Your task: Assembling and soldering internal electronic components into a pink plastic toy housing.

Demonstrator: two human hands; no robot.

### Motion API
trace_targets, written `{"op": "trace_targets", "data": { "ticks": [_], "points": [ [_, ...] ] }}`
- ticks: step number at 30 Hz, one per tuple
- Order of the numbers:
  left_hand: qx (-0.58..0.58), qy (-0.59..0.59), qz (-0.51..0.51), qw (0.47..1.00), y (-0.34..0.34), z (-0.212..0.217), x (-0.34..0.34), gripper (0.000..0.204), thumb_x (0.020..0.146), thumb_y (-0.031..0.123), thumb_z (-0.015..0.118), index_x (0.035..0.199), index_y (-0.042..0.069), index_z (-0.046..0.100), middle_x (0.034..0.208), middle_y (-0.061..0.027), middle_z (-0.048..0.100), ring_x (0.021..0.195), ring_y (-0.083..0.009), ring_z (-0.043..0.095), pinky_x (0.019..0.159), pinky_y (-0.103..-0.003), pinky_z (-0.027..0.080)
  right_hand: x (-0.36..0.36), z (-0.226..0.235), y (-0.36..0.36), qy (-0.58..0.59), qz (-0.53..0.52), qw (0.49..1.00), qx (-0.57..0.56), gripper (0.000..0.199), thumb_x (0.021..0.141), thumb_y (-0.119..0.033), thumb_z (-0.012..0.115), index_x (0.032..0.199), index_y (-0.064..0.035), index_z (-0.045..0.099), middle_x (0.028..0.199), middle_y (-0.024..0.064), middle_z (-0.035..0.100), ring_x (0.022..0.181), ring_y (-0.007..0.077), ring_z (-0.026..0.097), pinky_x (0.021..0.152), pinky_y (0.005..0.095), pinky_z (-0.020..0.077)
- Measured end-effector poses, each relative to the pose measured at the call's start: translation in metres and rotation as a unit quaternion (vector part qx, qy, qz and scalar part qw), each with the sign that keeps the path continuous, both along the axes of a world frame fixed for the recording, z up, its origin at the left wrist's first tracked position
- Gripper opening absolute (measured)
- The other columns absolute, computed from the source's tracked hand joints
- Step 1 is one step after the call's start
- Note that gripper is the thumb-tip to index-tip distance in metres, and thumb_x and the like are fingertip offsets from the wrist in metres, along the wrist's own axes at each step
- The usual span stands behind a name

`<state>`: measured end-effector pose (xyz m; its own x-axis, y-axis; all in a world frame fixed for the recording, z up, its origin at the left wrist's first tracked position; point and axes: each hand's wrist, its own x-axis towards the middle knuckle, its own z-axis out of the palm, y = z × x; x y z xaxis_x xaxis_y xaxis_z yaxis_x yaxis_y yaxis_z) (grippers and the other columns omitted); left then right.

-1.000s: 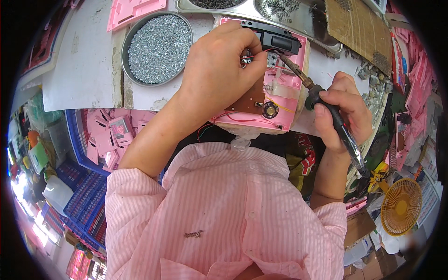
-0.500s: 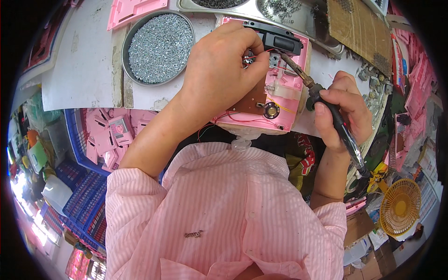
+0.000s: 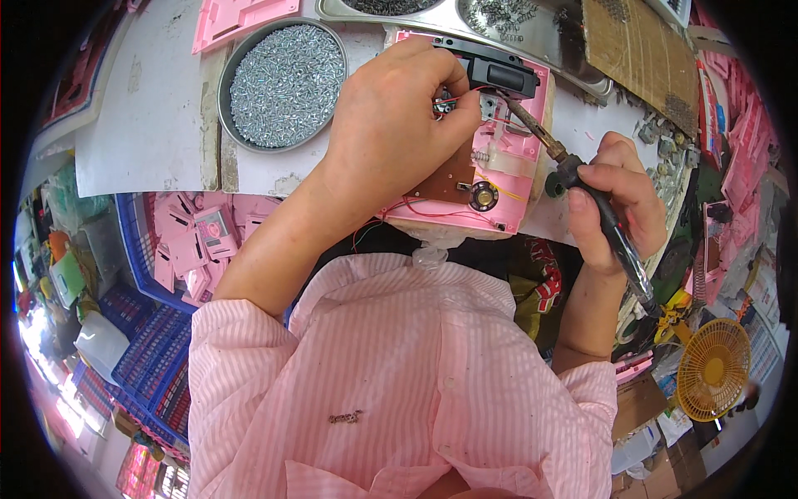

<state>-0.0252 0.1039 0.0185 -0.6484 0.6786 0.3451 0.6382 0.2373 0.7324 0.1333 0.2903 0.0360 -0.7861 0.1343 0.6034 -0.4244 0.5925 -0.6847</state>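
My right hand (image 3: 623,200) is closed around the black handle of a soldering iron (image 3: 605,218). The iron slants up to the left, its tip at the lower edge of a black plastic module (image 3: 499,75) on a pink plastic housing (image 3: 524,150). My left hand (image 3: 403,112) covers the module's left end. Between its thumb and forefinger a thin red wire (image 3: 474,90) is pinched, running toward the iron's tip. Inside the housing are a brown circuit board (image 3: 445,183), a small round speaker (image 3: 483,196) and a spring (image 3: 480,156). My left palm hides part of the board.
A round metal tin of screws (image 3: 287,87) stands left of the housing. Behind it lies a metal tray (image 3: 449,15) with springs. Cardboard (image 3: 640,62) is at the back right. A blue basket (image 3: 137,249) of pink parts sits lower left; a yellow fan (image 3: 712,370) is lower right.
My right hand and the soldering iron have shifted slightly to the right, the tip staying by the black module. A red wire now shows below the tip. My left hand keeps its place.
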Motion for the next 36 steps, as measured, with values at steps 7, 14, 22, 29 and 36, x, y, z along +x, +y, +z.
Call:
{"op": "trace_targets", "data": {
  "ticks": [7,14,22,29,36],
  "points": [
    [0.001,0.004,-0.001,1.000,0.000,-0.001,0.000,0.013,0.079,0.011,0.077,0.080,0.003,0.066,0.071,-0.0058,0.056,0.055,-0.0166,0.051,0.052,-0.031,0.040,0.001,0.000,0.002,-0.003,0.004,1.000,-0.019,0.022,0.075,-0.001,0.076,0.094,0.0018,0.065,0.072,0.0086,0.063,0.059,0.0187,0.049,0.058,0.0324,0.0370],
    [0.000,-0.002,0.003,1.000,0.000,-0.001,0.001,0.013,0.078,0.011,0.077,0.079,0.003,0.066,0.071,-0.0053,0.056,0.054,-0.0153,0.050,0.051,-0.030,0.039,0.002,0.001,0.002,-0.008,0.000,1.000,-0.025,0.022,0.073,0.000,0.075,0.094,0.0017,0.066,0.071,0.0080,0.062,0.060,0.0186,0.049,0.058,0.0316,0.0365],
    [-0.004,-0.007,0.001,1.000,0.000,0.001,0.001,0.013,0.078,0.010,0.078,0.079,0.002,0.068,0.071,-0.0050,0.057,0.055,-0.0142,0.051,0.052,-0.028,0.040,0.001,0.003,0.004,-0.025,-0.001,0.999,-0.027,0.022,0.073,-0.001,0.075,0.093,0.0016,0.067,0.070,0.0068,0.060,0.060,0.0180,0.048,0.058,0.0307,0.0361],
    [-0.006,-0.011,-0.003,1.000,0.000,0.001,0.001,0.013,0.079,0.009,0.079,0.082,0.002,0.069,0.073,-0.0048,0.059,0.057,-0.0133,0.053,0.053,-0.028,0.042,-0.007,0.005,0.003,-0.062,-0.011,0.998,-0.012,0.020,0.071,-0.003,0.076,0.089,0.0002,0.069,0.068,0.0056,0.059,0.059,0.0169,0.047,0.054,0.0289,0.0343],
    [-0.004,-0.017,-0.001,1.000,0.000,0.000,0.001,0.013,0.080,0.009,0.079,0.083,0.001,0.069,0.073,-0.0051,0.060,0.058,-0.0137,0.053,0.053,-0.028,0.042,-0.011,0.003,0.004,-0.058,-0.009,0.998,-0.006,0.019,0.072,-0.005,0.077,0.089,0.0003,0.069,0.067,0.0049,0.056,0.059,0.0169,0.046,0.054,0.0294,0.0338]
  ]
}}
